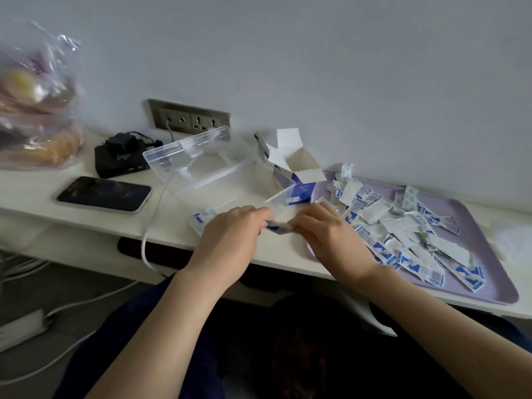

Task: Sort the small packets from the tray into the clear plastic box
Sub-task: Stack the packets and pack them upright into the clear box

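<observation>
Both hands meet at the front edge of the white worktop [86, 217]. The left hand [230, 240] and the right hand [331, 240] each have their fingers curled in, and between them they pinch one small bundle of white-and-blue paper packets [277, 226]. How many packets are in the bundle cannot be told.

Just beyond the fingertips stands one clear plastic box [218, 180] with its hinged lid tilted up at the back. Just left of the left fingers [253, 214], at the box's near corner, lie a few more blue-marked packets [201, 218]; whether they are inside the wall is unclear.

To the right of the right fingers [311, 216], and partly under that hand, lies one lilac rectangular plastic tray [489, 272]. It carries a loose heap of white-and-blue packets [403, 234], dozens of them, too many and too overlapped to count. Their blue print is blurred and cannot be read.

Beyond the right fingers, touching the tray's far-left corner, one opened blue-and-white cardboard carton [299, 185] shows a barcode label; its lettering is illegible.

Well left of the fingers lies one dark smartphone [105, 193], screen up. Beyond it sits a black box-shaped device [121, 162], and on the wall there is a grey socket plate [190, 119] with two outlets. At the far left is one clear plastic bag of food [37, 105].
</observation>
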The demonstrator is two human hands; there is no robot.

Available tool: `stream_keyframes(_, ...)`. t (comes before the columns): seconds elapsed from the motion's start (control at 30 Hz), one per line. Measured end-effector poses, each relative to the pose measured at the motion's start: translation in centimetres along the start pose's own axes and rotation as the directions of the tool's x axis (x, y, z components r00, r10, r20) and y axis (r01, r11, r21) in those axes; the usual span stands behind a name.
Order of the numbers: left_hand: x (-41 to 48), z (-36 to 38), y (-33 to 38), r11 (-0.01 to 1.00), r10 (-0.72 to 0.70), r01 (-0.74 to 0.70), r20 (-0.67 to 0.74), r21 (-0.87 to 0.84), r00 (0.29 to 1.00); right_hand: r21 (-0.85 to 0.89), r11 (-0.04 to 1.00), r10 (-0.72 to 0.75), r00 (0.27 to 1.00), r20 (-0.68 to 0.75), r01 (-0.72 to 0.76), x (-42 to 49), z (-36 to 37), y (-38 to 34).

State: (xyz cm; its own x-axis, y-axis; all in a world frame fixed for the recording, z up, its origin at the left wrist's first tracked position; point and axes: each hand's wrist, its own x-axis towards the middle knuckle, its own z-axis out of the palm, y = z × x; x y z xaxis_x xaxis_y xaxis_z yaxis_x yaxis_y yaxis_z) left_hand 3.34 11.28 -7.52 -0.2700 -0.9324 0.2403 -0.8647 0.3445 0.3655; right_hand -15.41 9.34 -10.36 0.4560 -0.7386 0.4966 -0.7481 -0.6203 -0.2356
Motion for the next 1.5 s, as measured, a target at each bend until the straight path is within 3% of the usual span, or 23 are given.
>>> stream_keyframes(0.17,-0.3,-0.9,-2.4,0.994,0.079,-0.068,-0.142,0.085,0.987,-0.024,0.995,-0.099,0.993,-0.069,0.097,3.0,-0.6,-3.5)
stream_keyframes(0.33,-0.7,-2.6,-4.4,0.999,0.047,-0.041,-0.276,0.03,0.96,0.129,0.991,0.011,0.997,0.081,-0.022,5.9,0.2,-5.8)
stream_keyframes(0.43,-0.6,-3.4,-5.4,0.999,-0.05,0.041,-0.366,-0.034,0.929,0.144,0.988,0.041,0.99,0.138,-0.061,8.2,1.0,-5.9)
stream_keyframes(0.57,-0.2,-3.0,-7.5,0.967,-0.248,0.253,-0.149,0.019,0.957,0.059,0.977,0.187,0.96,0.208,-0.203,11.4,2.1,-5.2)
stream_keyframes(0.67,-0.3,-2.6,-8.1,0.957,-0.268,0.267,-0.008,0.11,0.963,-0.023,0.948,0.309,0.898,0.314,-0.319,13.4,3.0,-4.2)
stream_keyframes(0.8,-0.3,-2.5,-8.3,0.953,-0.28,0.274,0.032,0.13,0.959,-0.168,0.891,0.449,0.761,0.468,-0.423,15.2,5.0,-3.2)
stream_keyframes(0.9,-0.4,-2.5,-8.4,0.938,-0.32,0.311,0.038,0.156,0.947,-0.285,0.862,0.5,0.616,0.609,-0.419,15.7,6.9,-2.6)
stream_keyframes(0.97,-0.5,-2.5,-8.3,0.927,-0.347,0.335,0.047,0.167,0.937,-0.331,0.854,0.515,0.569,0.641,-0.401,15.6,8.3,-2.5)
stream_keyframes(1.37,-0.2,-2.1,-8.1,0.928,-0.361,0.351,0.058,0.126,0.931,-0.267,0.82,0.501,0.409,0.762,-0.507,15.7,9.9,-3.7)
stream_keyframes(1.5,0.0,-2.1,-7.8,0.928,-0.365,0.358,0.06,0.102,0.929,-0.251,0.822,0.509,0.465,0.724,-0.511,15.6,10.1,-3.9)
